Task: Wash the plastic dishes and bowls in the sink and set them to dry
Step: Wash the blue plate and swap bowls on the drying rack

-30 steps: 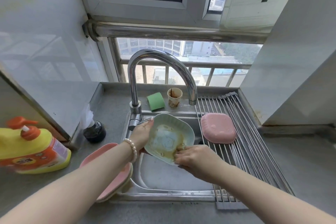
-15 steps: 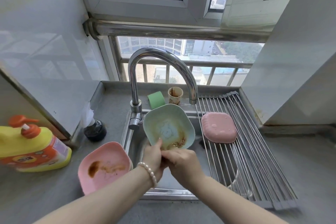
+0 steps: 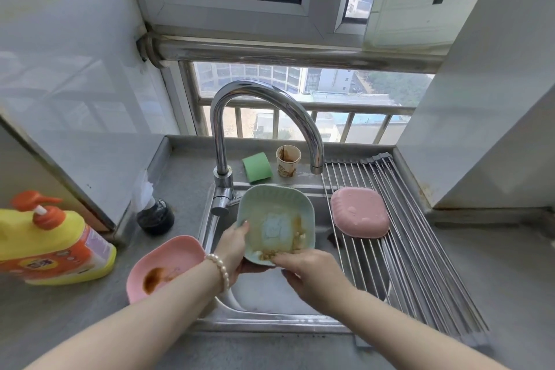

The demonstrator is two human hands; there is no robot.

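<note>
A pale green plastic bowl (image 3: 274, 221) smeared with brown food is tilted toward me over the steel sink (image 3: 264, 297). My left hand (image 3: 232, 245) grips its left rim, thumb inside. The fingers of my right hand (image 3: 309, 269) rub the brown residue at the bowl's lower edge. A pink bowl (image 3: 359, 212) lies upside down on the roll-up drying rack (image 3: 420, 264). Another pink bowl (image 3: 163, 264) with a brown stain sits on the counter left of the sink, partly behind my left forearm.
The curved chrome faucet (image 3: 258, 117) arches over the sink; no water is seen running. Behind it lie a green sponge (image 3: 256, 167) and a stained paper cup (image 3: 287, 161). A yellow detergent bottle (image 3: 51, 242) and a small dark jar (image 3: 156, 216) stand at the left.
The green bowl has stayed over the sink while my left hand shifted from its bottom edge to its left rim. My right hand keeps rubbing the residue at the lower edge.
</note>
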